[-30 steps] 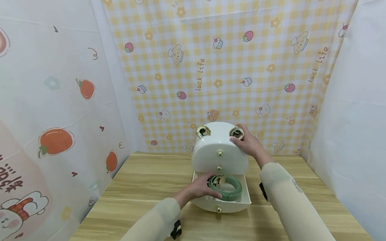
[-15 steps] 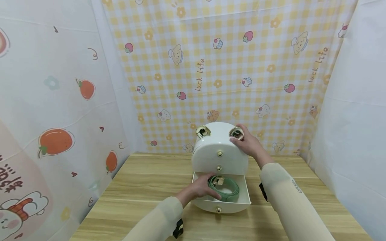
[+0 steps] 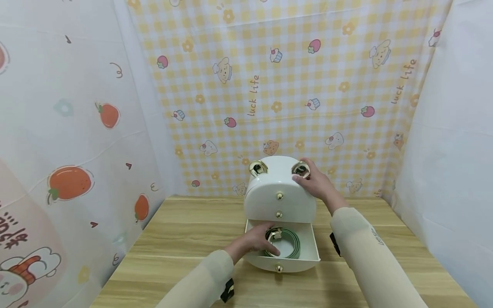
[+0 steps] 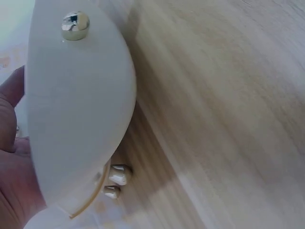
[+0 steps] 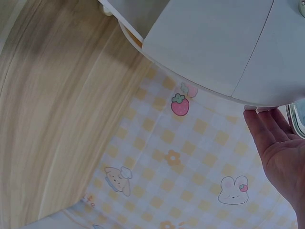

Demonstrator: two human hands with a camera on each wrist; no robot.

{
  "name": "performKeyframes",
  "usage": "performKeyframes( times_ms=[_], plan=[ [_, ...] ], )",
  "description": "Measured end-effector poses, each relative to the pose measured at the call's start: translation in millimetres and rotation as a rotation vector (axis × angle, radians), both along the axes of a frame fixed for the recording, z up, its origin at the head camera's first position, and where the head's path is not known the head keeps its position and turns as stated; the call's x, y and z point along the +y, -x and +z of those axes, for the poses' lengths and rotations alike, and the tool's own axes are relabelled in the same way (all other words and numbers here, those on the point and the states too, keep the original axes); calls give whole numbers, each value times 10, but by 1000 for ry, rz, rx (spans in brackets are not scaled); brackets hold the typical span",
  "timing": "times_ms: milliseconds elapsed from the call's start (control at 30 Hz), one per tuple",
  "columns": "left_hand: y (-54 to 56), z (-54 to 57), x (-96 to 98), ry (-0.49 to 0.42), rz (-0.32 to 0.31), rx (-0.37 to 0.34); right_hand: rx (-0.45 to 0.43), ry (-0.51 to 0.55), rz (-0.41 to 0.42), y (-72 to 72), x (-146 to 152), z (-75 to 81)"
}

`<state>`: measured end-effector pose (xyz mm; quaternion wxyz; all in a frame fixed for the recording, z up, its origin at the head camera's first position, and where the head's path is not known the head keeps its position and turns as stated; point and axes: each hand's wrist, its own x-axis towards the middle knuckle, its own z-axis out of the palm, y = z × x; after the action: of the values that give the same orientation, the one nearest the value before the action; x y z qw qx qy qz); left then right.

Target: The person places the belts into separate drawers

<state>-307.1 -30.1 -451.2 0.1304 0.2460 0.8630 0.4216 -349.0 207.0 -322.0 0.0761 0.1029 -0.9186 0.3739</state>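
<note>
A white desktop drawer box (image 3: 279,205) with two round gold eye-like pieces on top stands on the table, its bottom drawer (image 3: 313,244) pulled out. Inside that drawer lies a coiled green belt (image 3: 296,246) with a gold buckle (image 3: 276,234). My left hand (image 3: 257,239) reaches over the drawer's left side, thumb and fingers spread apart around the coil's left part. In the left wrist view the drawer front (image 4: 81,90) hides much of this hand. My right hand (image 3: 313,179) grips the box's upper right corner by the gold eye, thumb in front and fingers behind.
Gold knobs (image 3: 279,268) mark the drawer fronts. The wood-grain table (image 3: 192,239) reaches back to a yellow checked cloth (image 3: 269,85). Patterned white cloth (image 3: 84,141) hangs at the left, plain white cloth (image 3: 446,149) at the right.
The coiled belt has sunk lower into the drawer and shifted left, its buckle turning slightly. My left hand stays close around its left side; the right hand keeps its place on the box.
</note>
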Motion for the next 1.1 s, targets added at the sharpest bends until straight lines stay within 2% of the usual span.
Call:
performKeyframes(
  times_ms=[133, 400, 667, 1100],
  plan=[
    [-22, 60, -40, 33, 0, 32, 8, 3, 7, -7, -3, 2],
    [-91, 158, -126, 23, 15, 27, 0, 2, 3, -11, -6, 6],
    [-114, 264, -238, -68, 47, 41, -1, -2, 3, 6, 17, -4],
    [-181, 380, -243, -157, 97, 11, 1, 6, 5, 14, 11, -17]
  ],
)
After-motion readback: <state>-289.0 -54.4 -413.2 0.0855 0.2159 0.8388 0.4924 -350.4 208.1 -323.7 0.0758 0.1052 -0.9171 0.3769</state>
